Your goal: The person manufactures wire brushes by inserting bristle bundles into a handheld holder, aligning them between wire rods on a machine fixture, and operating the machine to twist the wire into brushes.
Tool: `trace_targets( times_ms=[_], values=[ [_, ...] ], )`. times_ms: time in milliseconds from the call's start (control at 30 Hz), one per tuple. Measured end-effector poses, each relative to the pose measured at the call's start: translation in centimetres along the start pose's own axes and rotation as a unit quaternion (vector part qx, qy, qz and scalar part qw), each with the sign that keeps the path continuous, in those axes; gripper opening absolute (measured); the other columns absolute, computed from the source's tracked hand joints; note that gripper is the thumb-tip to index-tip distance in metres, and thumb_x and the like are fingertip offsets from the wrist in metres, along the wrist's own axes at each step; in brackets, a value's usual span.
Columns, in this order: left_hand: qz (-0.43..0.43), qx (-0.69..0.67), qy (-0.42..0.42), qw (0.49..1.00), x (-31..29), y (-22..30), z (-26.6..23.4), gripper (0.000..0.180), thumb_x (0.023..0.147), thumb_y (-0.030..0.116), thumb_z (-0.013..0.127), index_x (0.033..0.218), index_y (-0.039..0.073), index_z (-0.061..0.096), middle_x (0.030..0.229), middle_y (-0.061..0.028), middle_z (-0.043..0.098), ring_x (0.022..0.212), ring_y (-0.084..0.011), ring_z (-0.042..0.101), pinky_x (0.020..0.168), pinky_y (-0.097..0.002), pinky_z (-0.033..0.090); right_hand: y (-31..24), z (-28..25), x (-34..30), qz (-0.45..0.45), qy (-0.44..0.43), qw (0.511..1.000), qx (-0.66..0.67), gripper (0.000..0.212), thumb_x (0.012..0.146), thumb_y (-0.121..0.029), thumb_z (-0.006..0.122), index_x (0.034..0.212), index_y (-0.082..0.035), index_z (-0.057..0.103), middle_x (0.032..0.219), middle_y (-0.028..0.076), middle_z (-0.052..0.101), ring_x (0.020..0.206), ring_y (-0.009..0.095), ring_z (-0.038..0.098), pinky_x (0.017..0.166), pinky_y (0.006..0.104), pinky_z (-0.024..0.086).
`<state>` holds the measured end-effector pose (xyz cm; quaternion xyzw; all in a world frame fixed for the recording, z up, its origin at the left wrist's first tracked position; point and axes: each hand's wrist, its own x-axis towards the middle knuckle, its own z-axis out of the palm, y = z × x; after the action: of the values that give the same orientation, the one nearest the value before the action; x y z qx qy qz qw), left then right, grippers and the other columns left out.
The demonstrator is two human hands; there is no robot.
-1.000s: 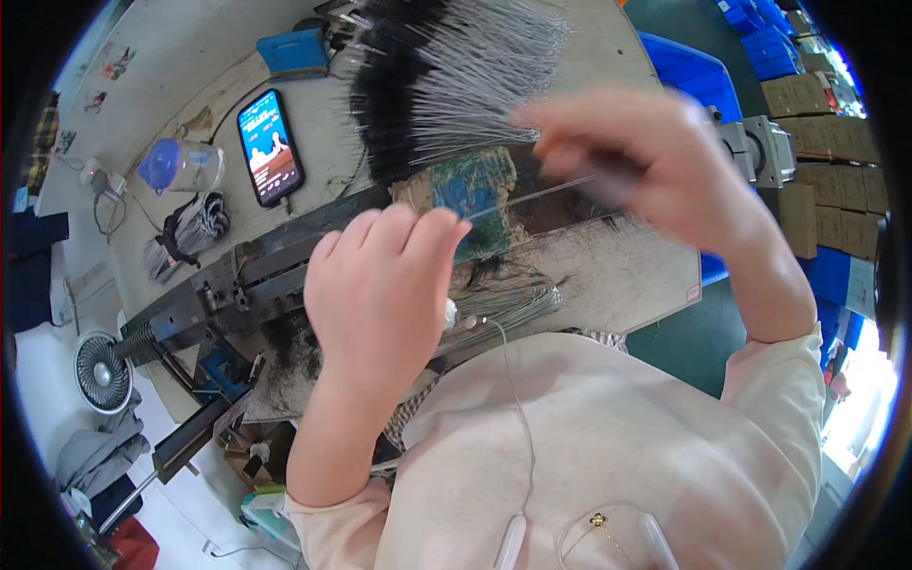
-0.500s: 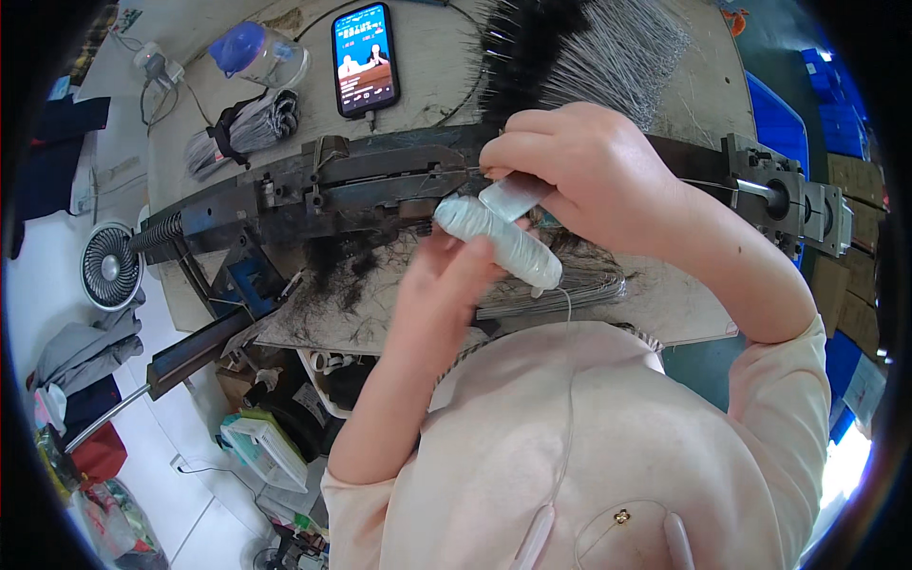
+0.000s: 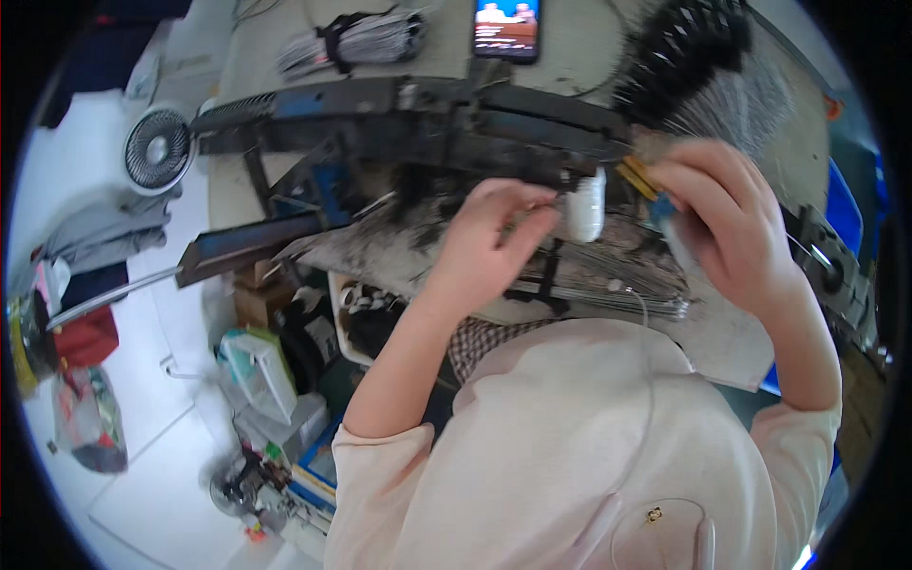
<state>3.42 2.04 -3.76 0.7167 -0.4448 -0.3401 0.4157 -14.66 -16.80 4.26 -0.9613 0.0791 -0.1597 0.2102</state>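
The hands have parted since the earlier frame. The left hand (image 3: 489, 247) is pinching a white roll (image 3: 586, 204); the right hand (image 3: 727, 223) is gripping a blue tool (image 3: 655, 195) beside the wires (image 3: 608, 285).

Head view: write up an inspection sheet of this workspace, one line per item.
Surface: pale workbench, its near edge dirty with dark smears.
Job's things: white wrapped bundle at the left hand's fingertips; a small yellow and blue piece at the right hand; thin metal wires lying below.
Clutter: black-tipped wire fan, tied grey bundle, phone with lit screen.
Grippers: left hand pinching at the bundle; right hand curled, exact hold unclear.
Cables: thin white cord over the person's shirt.
Surroundings: dark metal machine frame, small fan, boxes and bags on the floor.
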Motion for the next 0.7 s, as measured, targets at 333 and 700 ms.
trace_targets(
  times_ms=[333,700],
  values=[
    [-0.237,-0.383,0.327,0.831,-6.4,-6.8,-7.4,0.027,0.092,0.034,0.063,0.100,0.007,0.064,0.085,0.0011,0.062,0.082,-0.0134,0.061,0.080,-0.0332,0.048,1.4,2.1,-3.3,0.066,-0.162,0.982,0.066,0.045,0.074,-0.001,0.064,0.118,-0.007,0.056,0.118,0.012,0.055,0.108,0.033,0.055,0.093,0.0413,0.045],
    [-0.259,-0.393,0.343,0.813,-5.9,-6.7,-7.0,0.025,0.091,0.038,0.064,0.096,0.014,0.060,0.086,0.0031,0.058,0.087,-0.0113,0.057,0.078,-0.0306,0.043,2.8,6.2,-3.6,0.228,-0.072,0.971,0.023,0.033,0.076,-0.010,0.069,0.106,-0.005,0.056,0.104,0.011,0.053,0.092,0.033,0.060,0.080,0.0429,0.050]
  ],
)
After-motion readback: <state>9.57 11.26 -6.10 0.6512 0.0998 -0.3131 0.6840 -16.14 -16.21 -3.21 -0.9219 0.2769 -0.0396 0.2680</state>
